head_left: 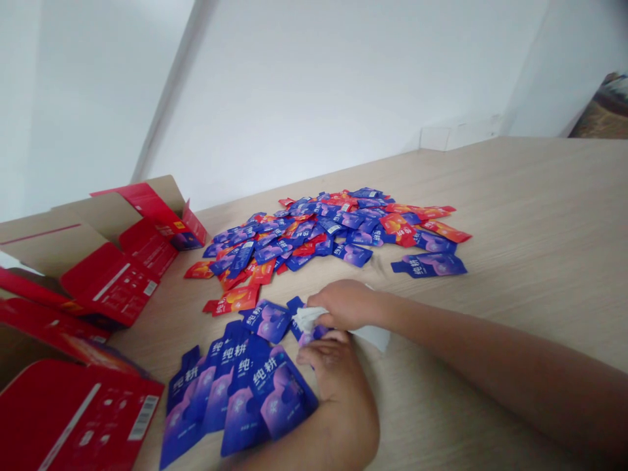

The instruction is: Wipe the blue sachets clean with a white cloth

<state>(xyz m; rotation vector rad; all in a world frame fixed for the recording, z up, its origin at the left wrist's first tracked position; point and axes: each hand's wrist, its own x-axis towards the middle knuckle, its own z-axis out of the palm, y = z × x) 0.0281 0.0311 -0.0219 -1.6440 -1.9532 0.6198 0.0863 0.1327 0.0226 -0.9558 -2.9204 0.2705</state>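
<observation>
Wood-grained tabletop is backed by a white wall. At the far left, open red cartons are stood in a row, flaps splayed. Just right of the nearest one, a fan of blue pouches is laid out overlapping, necks facing away from the person. Beyond it, a mixed pile of blue and red pouches is heaped.

Right of the fan, near the table's front, a blue pouch is pinched at its near side by the left hand, thumb and fingers closed on it. A white tissue is gripped in the right hand and pressed against the pouch's face. The neck is pointed up and leftward, away from the person; the long axis seems to be slanted down rightward, though the lower end is hidden.

If the left pinch were loosened, the pouch could be dragged askew by the tissue; with too hard a squeeze, its seal might be strained.
</observation>
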